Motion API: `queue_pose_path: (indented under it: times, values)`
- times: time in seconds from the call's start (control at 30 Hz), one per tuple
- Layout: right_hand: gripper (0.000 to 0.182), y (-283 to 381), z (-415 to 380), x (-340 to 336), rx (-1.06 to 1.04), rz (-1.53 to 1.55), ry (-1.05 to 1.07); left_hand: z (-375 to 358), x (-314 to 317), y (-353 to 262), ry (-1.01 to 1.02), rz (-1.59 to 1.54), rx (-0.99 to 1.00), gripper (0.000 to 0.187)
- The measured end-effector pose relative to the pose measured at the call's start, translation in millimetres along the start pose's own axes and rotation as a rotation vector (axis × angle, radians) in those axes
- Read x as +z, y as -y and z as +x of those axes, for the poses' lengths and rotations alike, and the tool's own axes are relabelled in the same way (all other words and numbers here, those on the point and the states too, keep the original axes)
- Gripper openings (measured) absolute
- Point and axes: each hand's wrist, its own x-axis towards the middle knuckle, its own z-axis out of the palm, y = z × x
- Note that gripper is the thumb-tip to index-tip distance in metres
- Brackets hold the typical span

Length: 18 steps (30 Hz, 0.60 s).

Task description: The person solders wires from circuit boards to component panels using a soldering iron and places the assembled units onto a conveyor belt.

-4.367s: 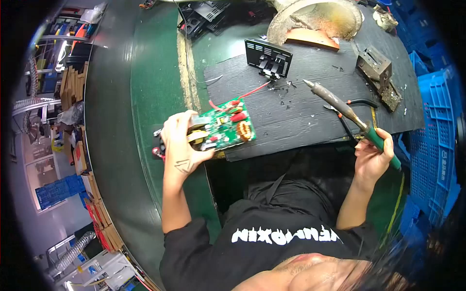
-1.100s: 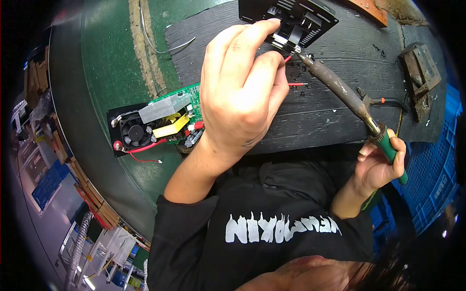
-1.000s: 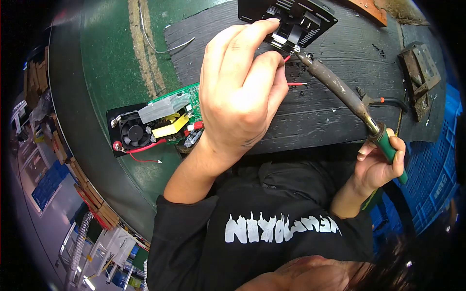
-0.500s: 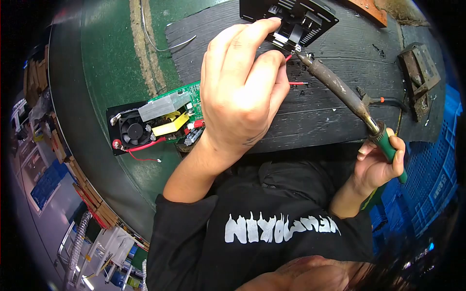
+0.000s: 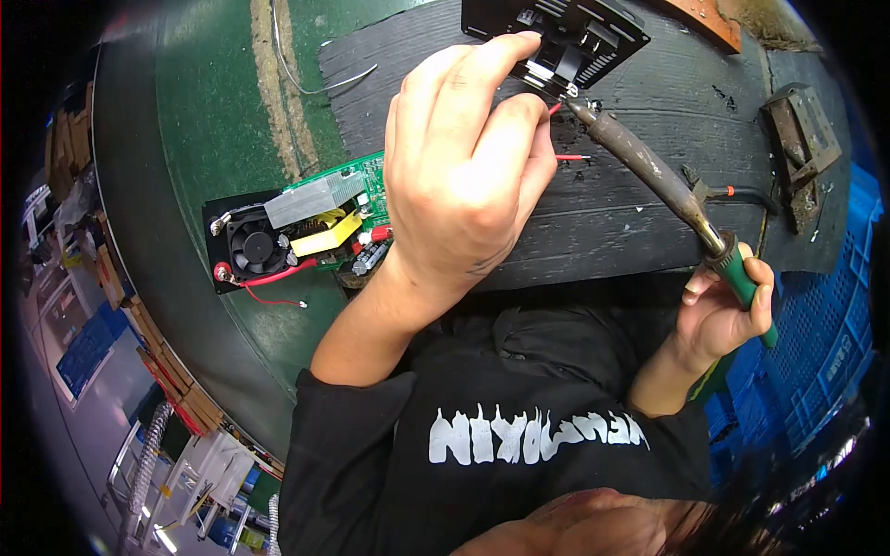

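Observation:
My right hand (image 5: 718, 315) is wrapped round the green handle of a soldering iron (image 5: 649, 171). The iron's tip meets a small metal terminal on a black vented panel (image 5: 607, 42). My left hand (image 5: 468, 157) is closed in a pinch on a red wire (image 5: 555, 109), whose end lies by the same terminal. The index finger of that hand reaches up to the panel's edge. Partly behind my left wrist lies a green circuit board (image 5: 371, 176) with a heat sink, a yellow-wrapped part and a black fan (image 5: 252, 252). Another red wire (image 5: 573, 157) sticks out past my left hand.
A dark ridged mat (image 5: 612, 236) covers the green bench (image 5: 209, 102). A strand of solder wire (image 5: 343, 85) curves across at the upper left. On the right stands a worn metal stand (image 5: 802, 148), with blue crates (image 5: 825, 315) beyond the bench edge.
Very little differs. The panel and left hand have shifted slightly to the right in view, while the iron stays with its tip at the terminal.

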Motion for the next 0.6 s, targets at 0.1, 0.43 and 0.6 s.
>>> queue_pose_path:
  times: [0.1, 0.43, 0.6]
  values:
    - [0.04, 0.3, 0.2, 0.4, 0.001, -0.017, -0.018, 0.5, -0.9, -0.8, 0.005, 0.007, -0.001, 0.016]
    - [0.04, 0.3, 0.8, 0.5, -0.016, -0.036, 0.004, -0.8, 0.3, 0.2, -0.01, 0.008, -0.002, 0.017]
    - [0.037, 3.0, 2.8, -0.1, -0.071, -0.11, 0.096, -2.2, 1.1, -0.9, -0.005, -0.003, -0.013, 0.019]
